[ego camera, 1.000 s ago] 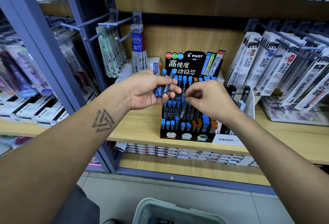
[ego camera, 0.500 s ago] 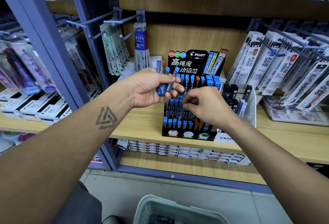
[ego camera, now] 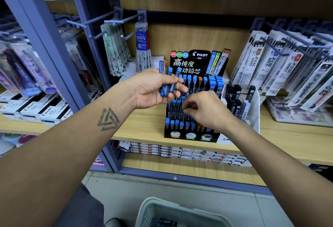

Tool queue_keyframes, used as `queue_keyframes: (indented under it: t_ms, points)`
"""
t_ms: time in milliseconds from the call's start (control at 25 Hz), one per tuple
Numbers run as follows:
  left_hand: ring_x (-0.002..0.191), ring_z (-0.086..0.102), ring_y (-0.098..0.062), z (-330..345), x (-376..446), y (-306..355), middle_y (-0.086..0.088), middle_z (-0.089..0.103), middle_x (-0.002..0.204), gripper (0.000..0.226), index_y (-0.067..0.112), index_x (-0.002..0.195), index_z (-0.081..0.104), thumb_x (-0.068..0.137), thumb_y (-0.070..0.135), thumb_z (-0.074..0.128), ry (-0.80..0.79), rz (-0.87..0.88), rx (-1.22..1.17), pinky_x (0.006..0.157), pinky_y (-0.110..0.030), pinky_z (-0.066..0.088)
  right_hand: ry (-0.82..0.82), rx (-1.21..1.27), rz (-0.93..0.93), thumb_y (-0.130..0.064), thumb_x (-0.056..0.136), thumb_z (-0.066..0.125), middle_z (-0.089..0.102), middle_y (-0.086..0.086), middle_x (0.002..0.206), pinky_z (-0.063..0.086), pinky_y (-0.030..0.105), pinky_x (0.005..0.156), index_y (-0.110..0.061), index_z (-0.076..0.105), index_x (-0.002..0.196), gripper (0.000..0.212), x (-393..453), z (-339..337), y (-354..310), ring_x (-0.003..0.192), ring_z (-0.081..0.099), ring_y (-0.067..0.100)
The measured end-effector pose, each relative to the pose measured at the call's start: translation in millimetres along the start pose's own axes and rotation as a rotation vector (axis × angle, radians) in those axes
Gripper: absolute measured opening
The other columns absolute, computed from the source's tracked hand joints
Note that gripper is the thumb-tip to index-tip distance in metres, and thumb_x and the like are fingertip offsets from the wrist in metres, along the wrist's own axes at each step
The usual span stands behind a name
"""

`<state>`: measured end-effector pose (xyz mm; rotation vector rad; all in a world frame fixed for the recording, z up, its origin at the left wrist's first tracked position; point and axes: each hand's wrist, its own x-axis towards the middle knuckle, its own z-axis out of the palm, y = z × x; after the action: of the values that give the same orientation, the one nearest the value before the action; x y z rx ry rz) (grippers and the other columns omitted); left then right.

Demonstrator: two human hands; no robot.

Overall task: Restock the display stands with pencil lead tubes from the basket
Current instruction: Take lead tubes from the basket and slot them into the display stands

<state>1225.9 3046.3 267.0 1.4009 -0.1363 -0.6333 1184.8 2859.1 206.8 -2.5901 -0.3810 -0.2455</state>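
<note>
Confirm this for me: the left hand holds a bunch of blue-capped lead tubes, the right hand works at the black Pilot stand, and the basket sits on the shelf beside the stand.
One thing is wrong: the basket is on the floor below the shelf, not on it, as the head view shows. The rest holds: the left hand holds blue-capped lead tubes and the right hand works at the black Pilot stand.

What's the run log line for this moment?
left hand: holds tubes | right hand: fingers curled at stand middle row | basket: on floor
</note>
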Motion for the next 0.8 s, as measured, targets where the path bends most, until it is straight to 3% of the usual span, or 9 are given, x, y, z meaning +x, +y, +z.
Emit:
queue_keyframes:
  t_ms: [240,400,800]
  points:
    - [0.061,0.063,-0.018,1,1,-1,-0.02,0.072,0.093,0.021,-0.004,0.118,0.06,0.102,0.006,0.051,-0.009,-0.002,0.002,0.048,-0.02,0.048,0.026,-0.022,-0.004,-0.013,0.092,0.07,0.075,-0.001,0.096,0.057,0.034,0.086,-0.017,0.077,0.099,0.011,0,7,1,0.089,0.069,0.014]
    - [0.061,0.063,-0.018,1,2,-1,-0.021,0.072,0.093,0.02,-0.004,0.115,0.061,0.102,0.006,0.051,-0.007,0.002,0.003,0.047,-0.021,0.048,-0.06,-0.068,0.008,-0.013,0.091,0.071,0.074,-0.001,0.091,0.057,0.039,0.082,-0.019,0.077,0.095,0.01,-2,13,4,0.086,0.068,0.018]
    - [0.062,0.063,-0.018,1,2,-2,-0.02,0.072,0.095,0.019,-0.003,0.116,0.06,0.102,0.007,0.051,-0.015,-0.012,0.0,0.047,-0.021,0.048,-0.083,-0.079,0.035,-0.005,0.095,0.056,0.075,0.003,0.103,0.057,0.036,0.085,-0.019,0.077,0.108,0.028,-5,8,-2,0.095,0.069,0.019]
